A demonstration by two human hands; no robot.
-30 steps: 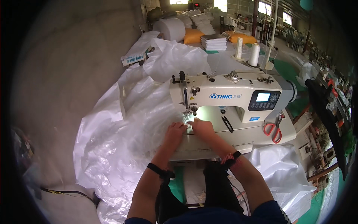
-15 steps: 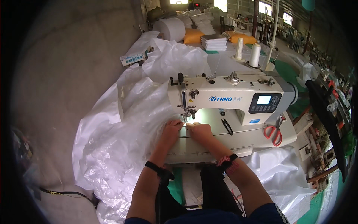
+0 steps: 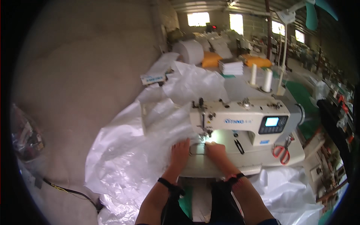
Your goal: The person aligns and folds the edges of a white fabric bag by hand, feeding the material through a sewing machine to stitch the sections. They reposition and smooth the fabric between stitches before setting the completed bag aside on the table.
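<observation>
A white sewing machine (image 3: 240, 118) stands in front of me with its needle area (image 3: 204, 138) lit. My left hand (image 3: 180, 153) lies left of the needle, fingers stretched forward on the edge of a shiny white plastic-like sheet (image 3: 127, 150). The sheet spreads in folds over the table's left side. Close to the right of the needle, my right hand (image 3: 216, 152) is closed with its fingers curled on the machine bed. What those fingers hold, if anything, is hidden. Bare machine bed shows between my hands.
Black thread snips (image 3: 239, 146) and red-handled scissors (image 3: 282, 153) lie right of my right hand. Behind the machine stand white thread cones (image 3: 267, 80). More white sheeting (image 3: 281, 187) hangs at the lower right. A stack of white material (image 3: 231, 67) and orange sacks (image 3: 212, 59) are farther back.
The view has tilted up, so everything sits lower and farther right. My left hand has drawn slightly away from the needle and its fingers have straightened. My right hand stays beside the needle.
</observation>
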